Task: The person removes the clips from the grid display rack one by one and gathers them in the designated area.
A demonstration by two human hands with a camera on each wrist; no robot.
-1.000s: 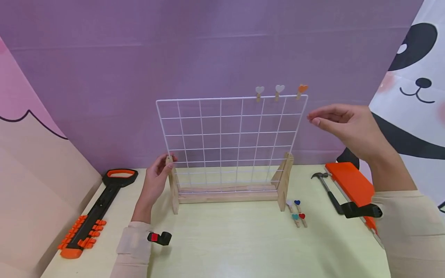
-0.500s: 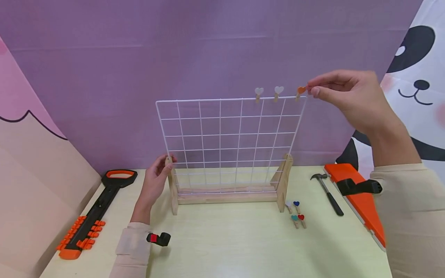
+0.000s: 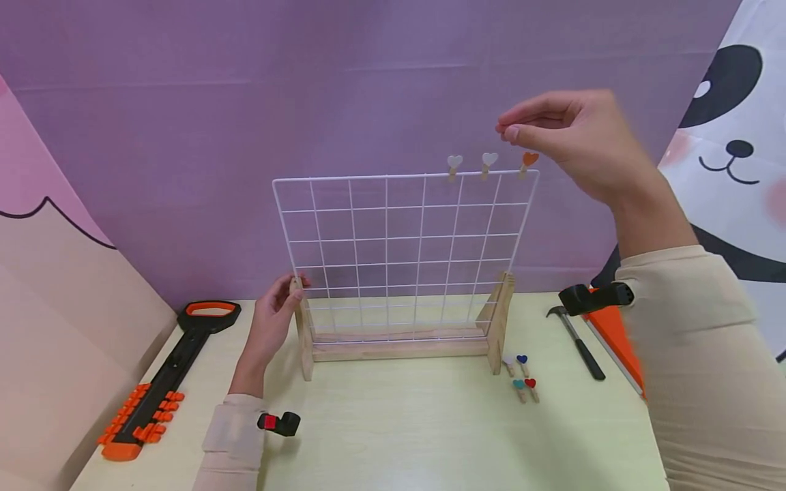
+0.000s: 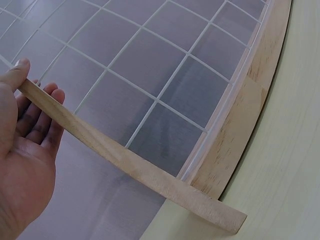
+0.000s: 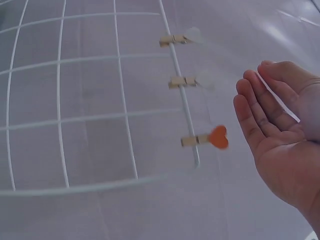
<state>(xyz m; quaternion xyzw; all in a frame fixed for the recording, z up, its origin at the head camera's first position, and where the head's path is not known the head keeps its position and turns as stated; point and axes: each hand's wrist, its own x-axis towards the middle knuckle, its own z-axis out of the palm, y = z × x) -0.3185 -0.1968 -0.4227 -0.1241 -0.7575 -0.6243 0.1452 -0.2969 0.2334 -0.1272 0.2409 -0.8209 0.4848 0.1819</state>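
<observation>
My left hand grips the top of the left wooden upright of a stand, thumb on one side and fingers on the other. This stand bears a white wire grid panel. Along the panel's top bar, toward the right, sit two white heart clothespins and an orange heart clothespin at the corner. Just above them hovers my right hand, touching none of them. Its fingers are extended and hold nothing, with the thumb close to the index finger in the right wrist view.
Several heart clothespins lie on the table beside the stand's right foot. Farther right are a claw hammer and an orange flat object, partly behind the right sleeve. A black and orange tool rack lies at left.
My right hand rises from beside the panel's right edge to the orange clothespin, then moves up and left above the clips. The left hand keeps its grip on the upright.
</observation>
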